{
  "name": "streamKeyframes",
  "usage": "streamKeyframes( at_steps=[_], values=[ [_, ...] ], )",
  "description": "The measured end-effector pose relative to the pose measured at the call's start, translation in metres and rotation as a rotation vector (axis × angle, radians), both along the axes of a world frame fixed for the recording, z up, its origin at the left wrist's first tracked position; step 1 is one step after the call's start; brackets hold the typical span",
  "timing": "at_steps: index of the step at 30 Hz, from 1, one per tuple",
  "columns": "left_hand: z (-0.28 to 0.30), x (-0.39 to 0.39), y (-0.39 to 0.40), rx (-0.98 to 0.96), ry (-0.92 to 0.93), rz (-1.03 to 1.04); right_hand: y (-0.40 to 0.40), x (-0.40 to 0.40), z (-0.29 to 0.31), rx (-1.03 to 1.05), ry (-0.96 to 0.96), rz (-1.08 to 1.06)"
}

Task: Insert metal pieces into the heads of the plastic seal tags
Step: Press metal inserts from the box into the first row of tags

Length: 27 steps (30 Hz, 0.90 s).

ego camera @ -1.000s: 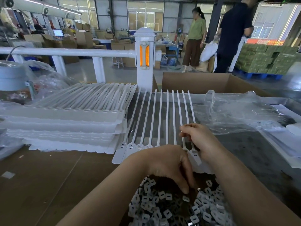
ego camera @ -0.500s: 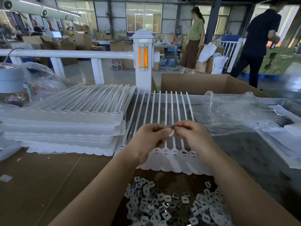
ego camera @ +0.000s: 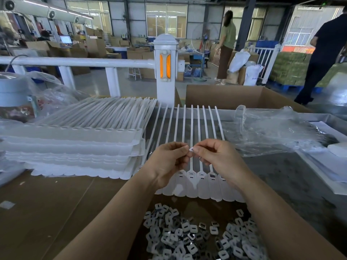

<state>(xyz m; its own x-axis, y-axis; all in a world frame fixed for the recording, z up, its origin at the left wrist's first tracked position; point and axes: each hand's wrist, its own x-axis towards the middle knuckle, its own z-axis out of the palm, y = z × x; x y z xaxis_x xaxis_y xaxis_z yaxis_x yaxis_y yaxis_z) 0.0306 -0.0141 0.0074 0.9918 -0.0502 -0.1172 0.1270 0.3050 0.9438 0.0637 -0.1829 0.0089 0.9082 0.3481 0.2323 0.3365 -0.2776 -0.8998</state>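
Fingers: we see our left hand and right hand meet fingertip to fingertip above the row of seal tags, both curled and pinching one small metal piece between them.
Metal piece: it sits at the touching fingertips, held over the tag straps, apart from the tag heads below.
Seal tags: we have a joined row lying flat on the bench, heads toward us, straps pointing away; one head just right of the middle shows a dark opening.
Loose pieces: a pile of metal pieces lies on the near side of the row, between our forearms.
Stack: more tag rows are piled left of the row.
Plastic bag: a crumpled clear bag lies right of the row.
Box: an open cardboard box stands beyond the row.
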Motion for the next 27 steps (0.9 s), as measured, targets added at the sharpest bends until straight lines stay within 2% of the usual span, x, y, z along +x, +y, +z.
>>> streamKeyframes(
  at_steps=[7, 15, 17, 21, 24, 27],
  values=[
    [0.000, -0.001, 0.002, 0.054, -0.018, -0.001, -0.002, 0.002, -0.002, -0.019, -0.006, -0.026],
    [0.000, 0.000, 0.000, 0.089, 0.079, 0.040, -0.004, 0.004, -0.004, -0.034, 0.022, -0.004],
    [0.000, -0.001, 0.000, 0.191, 0.060, 0.042, -0.004, 0.006, -0.008, -0.029, 0.030, -0.092],
    [0.000, -0.001, -0.010, 0.514, -0.050, 0.025, -0.008, 0.015, -0.017, 0.056, 0.133, -0.315],
    [0.000, 0.001, -0.023, 0.720, -0.140, -0.041, -0.007, 0.018, -0.019, 0.057, 0.187, -0.350],
    [0.000, 0.005, -0.035, 0.801, -0.162, -0.092, -0.006, 0.021, -0.021, 0.034, 0.191, -0.370]
  ],
)
